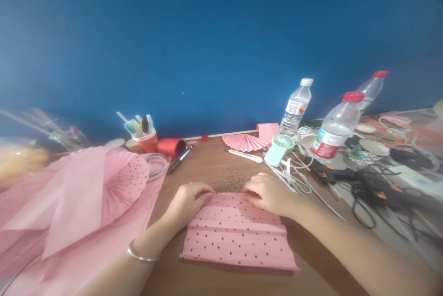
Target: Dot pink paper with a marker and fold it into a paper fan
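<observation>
A sheet of pink paper (238, 236), dotted with dark spots that look like small holes and marked by crosswise creases, lies in front of me on the brown table. My left hand (189, 201), with a silver bangle at the wrist, is closed on the sheet's far left corner. At the far right corner my right hand (267, 193) pinches the same edge, fingers curled inward. Tiny dark bits (230, 178) are scattered just beyond that edge. Farther back lies a pleated pink paper fan (244, 142) with the same spots, beside a utility knife (245, 156).
Pink paper sheets and a larger pleated fan (126, 178) cover the left side. Behind stand a pen cup (147, 140), a red roll (171, 147) and a black marker (180, 159). To the right are a mint handheld fan (279, 149), water bottles (334, 132) and tangled cables (374, 190).
</observation>
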### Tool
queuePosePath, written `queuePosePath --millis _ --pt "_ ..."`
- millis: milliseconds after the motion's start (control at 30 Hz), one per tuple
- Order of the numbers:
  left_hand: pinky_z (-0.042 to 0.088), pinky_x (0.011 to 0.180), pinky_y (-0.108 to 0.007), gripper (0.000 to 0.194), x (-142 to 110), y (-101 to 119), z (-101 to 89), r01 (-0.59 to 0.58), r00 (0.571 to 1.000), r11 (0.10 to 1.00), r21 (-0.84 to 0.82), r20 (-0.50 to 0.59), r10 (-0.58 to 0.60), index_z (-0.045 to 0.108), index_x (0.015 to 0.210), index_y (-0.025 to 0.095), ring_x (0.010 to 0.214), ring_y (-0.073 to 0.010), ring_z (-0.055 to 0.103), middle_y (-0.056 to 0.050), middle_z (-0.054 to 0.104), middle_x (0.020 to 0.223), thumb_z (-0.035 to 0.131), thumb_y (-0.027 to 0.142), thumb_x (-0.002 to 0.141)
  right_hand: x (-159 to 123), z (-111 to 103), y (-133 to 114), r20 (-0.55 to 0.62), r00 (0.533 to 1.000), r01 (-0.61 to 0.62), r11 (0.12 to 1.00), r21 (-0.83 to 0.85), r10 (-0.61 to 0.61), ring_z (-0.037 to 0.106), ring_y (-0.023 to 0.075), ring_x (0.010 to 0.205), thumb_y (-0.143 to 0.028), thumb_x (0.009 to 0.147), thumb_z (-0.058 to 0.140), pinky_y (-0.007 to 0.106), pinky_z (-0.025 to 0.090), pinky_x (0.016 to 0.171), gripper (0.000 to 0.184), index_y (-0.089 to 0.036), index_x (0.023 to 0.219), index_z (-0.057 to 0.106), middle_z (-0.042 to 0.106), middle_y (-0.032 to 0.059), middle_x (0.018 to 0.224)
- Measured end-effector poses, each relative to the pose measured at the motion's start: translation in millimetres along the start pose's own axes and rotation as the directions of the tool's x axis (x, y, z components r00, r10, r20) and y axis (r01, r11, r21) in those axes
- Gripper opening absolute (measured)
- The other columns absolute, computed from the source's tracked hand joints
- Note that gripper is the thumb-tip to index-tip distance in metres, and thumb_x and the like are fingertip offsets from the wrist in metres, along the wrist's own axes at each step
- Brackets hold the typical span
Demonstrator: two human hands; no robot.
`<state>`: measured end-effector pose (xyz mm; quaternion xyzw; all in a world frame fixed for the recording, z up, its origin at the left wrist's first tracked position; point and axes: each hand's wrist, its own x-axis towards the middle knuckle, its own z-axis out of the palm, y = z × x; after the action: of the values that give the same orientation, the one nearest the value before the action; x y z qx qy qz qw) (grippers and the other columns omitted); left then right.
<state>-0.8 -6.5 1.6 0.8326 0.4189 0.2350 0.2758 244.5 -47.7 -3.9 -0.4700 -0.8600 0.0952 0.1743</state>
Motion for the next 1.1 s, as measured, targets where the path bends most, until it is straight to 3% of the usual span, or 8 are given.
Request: queuePosePath --millis 300,433,600,733,833,967,1100 --pt "0.043 0.068 -0.025 0.014 0.1 -2.9 1.4 0.006 1.000 1.000 0.021 -0.018 -0.005 0.063 0.076 0.022 0.074 -0.0132 0.057 0.002 0.065 0.079 0.048 0.021 0.076 -5.4 -7.8 4.7 -0.031 0.998 -0.055 0.995 0.088 0.058 0.054 0.0143 0.070 -0.023 0.077 0.051 0.028 0.036 0.068 0.010 -0.019 0.077 0.060 0.062 0.0005 0.072" --pt "0.042 0.070 -0.027 0.015 0.4 -3.8 0.7 -0.058 0.998 0.988 0.144 -0.031 0.063 0.061 0.077 0.021 0.074 -0.0142 0.056 0.001 0.064 0.078 0.046 0.022 0.078 -6.3 -12.6 6.5 -0.020 0.998 -0.059 0.993 0.099 0.061 0.054 0.0143 0.069 -0.027 0.073 0.057 0.029 0.036 0.069 0.008 -0.020 0.076 0.060 0.062 0.0001 0.072" --pt "0.037 0.071 -0.035 0.017 -1.6 7.6 2.2 -0.205 0.970 0.828 0.522 -0.003 0.242 0.058 0.075 0.018 0.073 -0.0188 0.052 -0.004 0.060 0.074 0.042 0.021 0.080 -4.7 -11.7 4.3 -0.011 1.000 -0.015 1.000 0.003 0.015 0.053 0.0148 0.070 -0.028 0.070 0.061 0.029 0.034 0.069 0.011 -0.020 0.076 0.060 0.061 0.0000 0.070" --pt "0.037 0.068 -0.035 0.019 -5.1 16.0 11.3 -0.302 0.944 0.723 0.621 0.087 0.320 0.059 0.080 0.017 0.074 -0.0201 0.052 -0.005 0.059 0.072 0.039 0.019 0.081 -0.1 -6.4 -5.2 -0.020 0.999 0.045 0.998 -0.043 -0.046 0.051 0.0142 0.066 -0.033 0.077 0.054 0.029 0.033 0.066 0.015 -0.018 0.074 0.059 0.059 0.0005 0.065" --pt "0.039 0.066 -0.031 0.022 -7.6 17.7 16.3 -0.297 0.953 0.786 0.543 0.115 0.280 0.059 0.083 0.019 0.072 -0.0177 0.053 -0.004 0.059 0.074 0.037 0.016 0.083 2.2 -2.2 -11.4 -0.099 0.993 0.069 0.997 -0.015 -0.071 0.052 0.0155 0.071 -0.034 0.081 0.050 0.031 0.034 0.069 0.019 -0.018 0.077 0.060 0.060 0.0020 0.070" --pt "0.041 0.064 -0.028 0.025 -8.4 18.9 12.8 -0.156 0.988 0.886 0.437 0.074 0.137 0.059 0.084 0.020 0.071 -0.0156 0.054 -0.002 0.061 0.077 0.034 0.020 0.085 2.3 0.9 -10.8 -0.296 0.955 -0.001 0.995 0.100 0.031 0.049 0.0188 0.093 -0.042 0.076 0.054 0.033 0.035 0.079 0.035 -0.019 0.103 0.055 0.060 0.0062 0.100" --pt "0.041 0.064 -0.026 0.026 -7.3 21.5 9.5 -0.156 0.988 0.902 0.402 0.079 0.135 0.060 0.085 0.022 0.072 -0.0150 0.055 -0.002 0.061 0.078 0.034 0.023 0.085 3.4 -1.8 -11.7 -0.209 0.977 -0.013 0.993 0.118 0.037 0.051 0.0174 0.088 -0.042 0.079 0.051 0.033 0.033 0.078 0.027 -0.022 0.094 0.059 0.063 0.0031 0.091"
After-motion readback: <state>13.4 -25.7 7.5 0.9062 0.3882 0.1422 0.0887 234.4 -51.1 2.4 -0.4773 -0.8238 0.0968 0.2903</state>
